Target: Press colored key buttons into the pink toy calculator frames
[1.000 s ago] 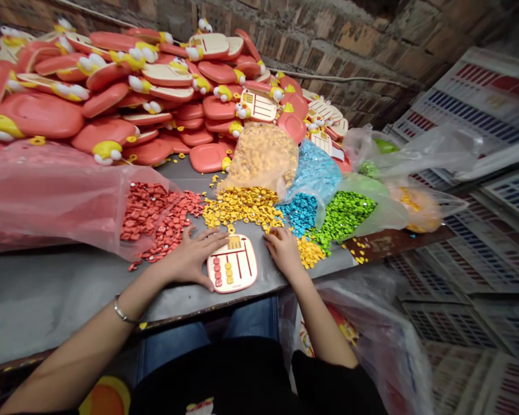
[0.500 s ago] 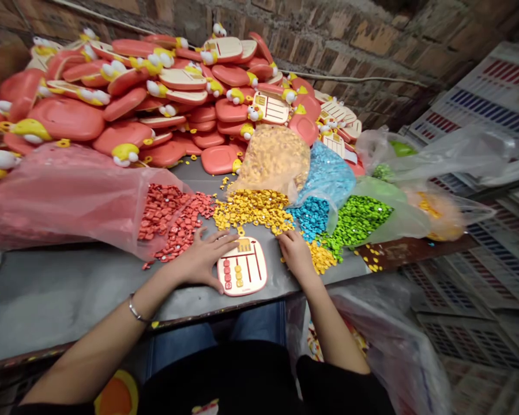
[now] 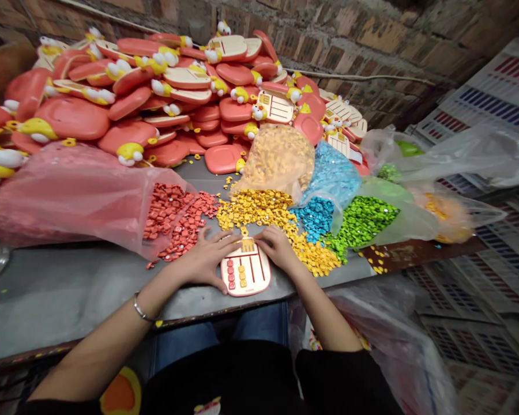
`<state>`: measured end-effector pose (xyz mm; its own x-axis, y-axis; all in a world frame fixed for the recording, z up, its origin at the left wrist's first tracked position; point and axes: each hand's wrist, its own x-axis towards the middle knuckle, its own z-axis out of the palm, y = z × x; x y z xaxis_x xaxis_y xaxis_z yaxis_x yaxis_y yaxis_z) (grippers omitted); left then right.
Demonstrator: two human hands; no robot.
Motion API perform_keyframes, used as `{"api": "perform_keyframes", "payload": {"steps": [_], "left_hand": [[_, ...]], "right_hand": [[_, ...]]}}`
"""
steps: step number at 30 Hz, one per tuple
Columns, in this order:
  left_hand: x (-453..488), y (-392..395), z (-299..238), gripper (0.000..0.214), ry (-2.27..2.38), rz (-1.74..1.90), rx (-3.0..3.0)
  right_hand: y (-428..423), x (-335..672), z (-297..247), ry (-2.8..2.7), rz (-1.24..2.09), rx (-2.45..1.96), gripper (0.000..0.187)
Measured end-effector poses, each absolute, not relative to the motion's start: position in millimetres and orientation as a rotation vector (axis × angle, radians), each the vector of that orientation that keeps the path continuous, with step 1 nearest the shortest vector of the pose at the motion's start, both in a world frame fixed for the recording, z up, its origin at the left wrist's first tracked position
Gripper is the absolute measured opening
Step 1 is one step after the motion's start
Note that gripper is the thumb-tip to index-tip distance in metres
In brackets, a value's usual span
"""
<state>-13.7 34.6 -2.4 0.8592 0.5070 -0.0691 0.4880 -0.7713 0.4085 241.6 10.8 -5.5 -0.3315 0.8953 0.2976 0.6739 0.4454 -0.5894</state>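
A cream board (image 3: 255, 282) with a red rim lies flat near the table's front edge. Its leftmost slot carries several red pieces (image 3: 230, 274), the second slot a short row of yellow pieces (image 3: 242, 276); the two slots on the right are bare. My left hand (image 3: 203, 259) grips the board's left side, thumb at the lower edge and fingers spread over the top corner. At the upper right corner of the board, my right hand (image 3: 280, 249) has its fingers bent together in a pinch; whatever is between the fingertips is hidden.
Loose red pieces (image 3: 168, 216), yellow pieces (image 3: 259, 207), blue pieces (image 3: 315, 218) and green pieces (image 3: 363, 220) spill from plastic bags across the table. Behind them, red boards with yellow-and-white heads (image 3: 75, 118) are piled against a brick wall. Printed sheets (image 3: 493, 98) stand at the right.
My right hand has moved left, from beside the yellow pieces to the board's upper right corner. My left hand keeps its place on the board. The whole view has shifted slightly.
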Motion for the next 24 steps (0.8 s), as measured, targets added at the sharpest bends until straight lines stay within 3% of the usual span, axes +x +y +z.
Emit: {"api": "perform_keyframes", "payload": {"steps": [5, 21, 24], "left_hand": [[-13, 34, -1, 0.099, 0.745, 0.070, 2.610], [-11, 35, 0, 0.097, 0.750, 0.048, 2.593], [-11, 36, 0, 0.100, 0.759, 0.026, 2.583]], "right_hand": [[6, 250, -10, -2.154, 0.496, -1.287, 0.017], [-10, 230, 1, -2.114, 0.991, -1.053, 0.013], [-10, 268, 7, -1.934, 0.759, -1.289, 0.015]]}}
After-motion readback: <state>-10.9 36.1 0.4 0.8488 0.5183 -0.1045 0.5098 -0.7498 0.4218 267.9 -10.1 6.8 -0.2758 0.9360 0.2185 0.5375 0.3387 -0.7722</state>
